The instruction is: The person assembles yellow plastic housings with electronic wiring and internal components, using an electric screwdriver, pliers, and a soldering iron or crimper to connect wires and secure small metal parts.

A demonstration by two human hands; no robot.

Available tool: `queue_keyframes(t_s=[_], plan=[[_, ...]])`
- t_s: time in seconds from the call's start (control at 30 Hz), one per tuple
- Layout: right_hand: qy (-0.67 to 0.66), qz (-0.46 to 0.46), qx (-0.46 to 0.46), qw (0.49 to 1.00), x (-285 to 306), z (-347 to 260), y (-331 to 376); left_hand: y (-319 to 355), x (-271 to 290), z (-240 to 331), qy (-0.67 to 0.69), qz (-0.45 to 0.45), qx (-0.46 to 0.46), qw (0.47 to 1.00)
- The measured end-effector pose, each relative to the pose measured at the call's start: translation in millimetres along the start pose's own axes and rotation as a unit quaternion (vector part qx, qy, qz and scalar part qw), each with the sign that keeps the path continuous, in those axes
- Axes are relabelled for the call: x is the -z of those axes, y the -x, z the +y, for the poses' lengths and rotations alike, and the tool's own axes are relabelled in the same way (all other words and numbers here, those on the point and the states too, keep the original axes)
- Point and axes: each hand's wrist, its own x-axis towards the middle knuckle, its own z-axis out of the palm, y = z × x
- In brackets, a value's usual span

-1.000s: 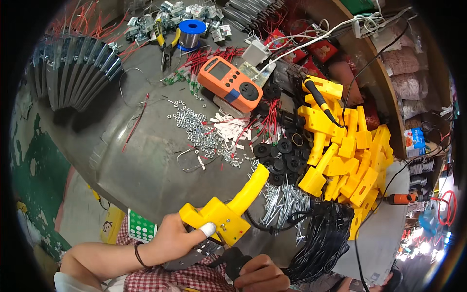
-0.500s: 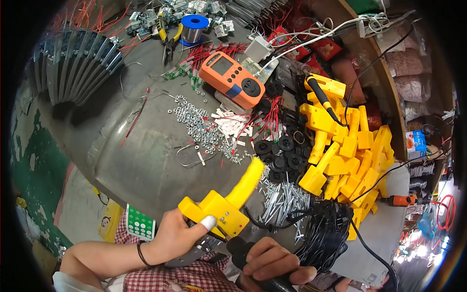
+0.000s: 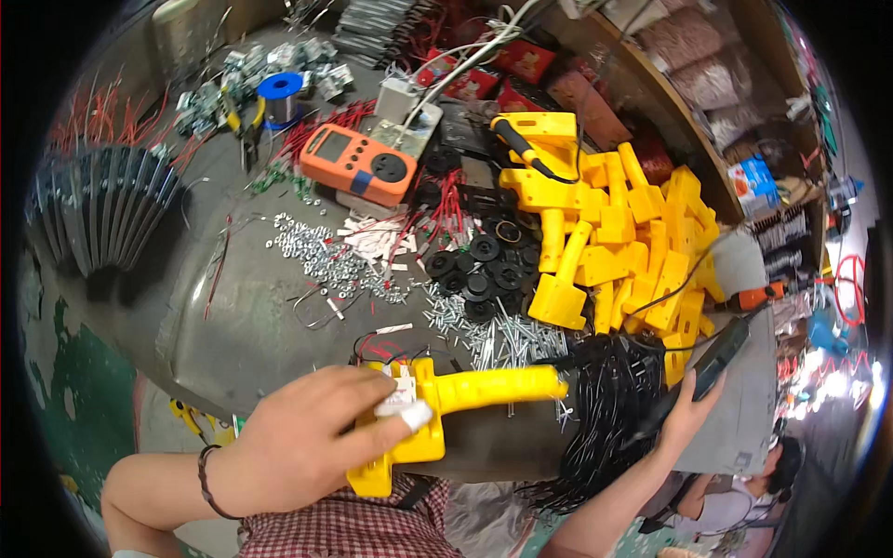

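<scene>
While the fingers of our left hand [image 3: 302,437] grip a yellow case [image 3: 456,392], our right hand [image 3: 686,414] holds a dark thing [image 3: 720,355], maybe a tool, near the black cords [image 3: 605,418].

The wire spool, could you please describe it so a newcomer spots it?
On the grey table, find the orange meter. Beyond it, to the left, the wire spool stands right of yellow-handled pliers; nothing nearby shares its round blue top.

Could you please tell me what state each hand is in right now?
Left hand: closed, holding a yellow casing.
Right hand: holding a black tool, its grip partly hidden.
</scene>
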Motion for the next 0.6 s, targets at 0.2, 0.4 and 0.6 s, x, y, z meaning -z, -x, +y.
queue_keyframes(t_s=[0.2,0.4,0.6], plan=[[0.217,-0.054,0.082,0.971,5,4,22,38,-28,-18,-0.16,-0.146,-0.106,0.97],[-0.151,-0.415,0.253,0.861,-26,-137,101,40,-22,-10,-0.079,-0.205,-0.043,0.975],[-0.208,-0.368,0.229,0.877,-22,-121,112,27,-27,-16,-0.051,0.069,0.208,0.974]])
